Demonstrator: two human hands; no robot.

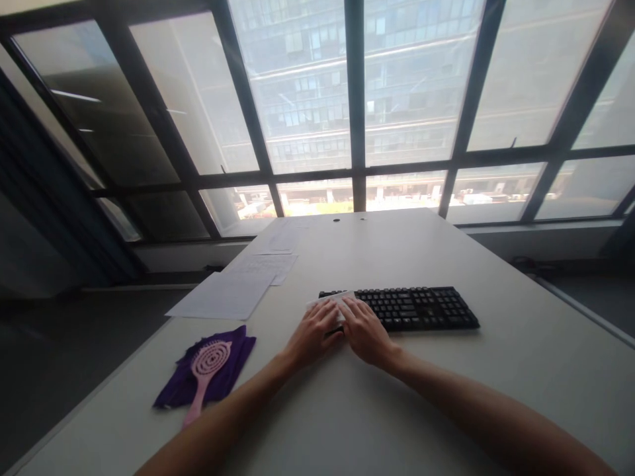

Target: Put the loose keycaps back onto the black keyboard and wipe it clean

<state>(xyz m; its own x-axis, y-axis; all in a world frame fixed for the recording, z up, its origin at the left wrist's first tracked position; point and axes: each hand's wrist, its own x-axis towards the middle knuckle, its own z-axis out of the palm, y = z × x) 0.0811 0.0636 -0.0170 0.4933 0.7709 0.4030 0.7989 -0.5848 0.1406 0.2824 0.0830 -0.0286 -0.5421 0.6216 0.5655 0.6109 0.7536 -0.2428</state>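
Bare left forearm (233, 413) and right forearm (471, 400) enter from seven and five o'clock respectively, converging just below the centre of view. The left hand (316, 325) and right hand (366, 332) lie close together, backs uppermost, thumb sides facing. The left fingers extend toward one o'clock, the right toward eleven; the left thumb points to two o'clock. Palms are hidden.

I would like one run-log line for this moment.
left hand: on white sheet | right hand: on white sheet | beneath: keyboard, left end | left side: pink hairbrush on purple cloth; papers
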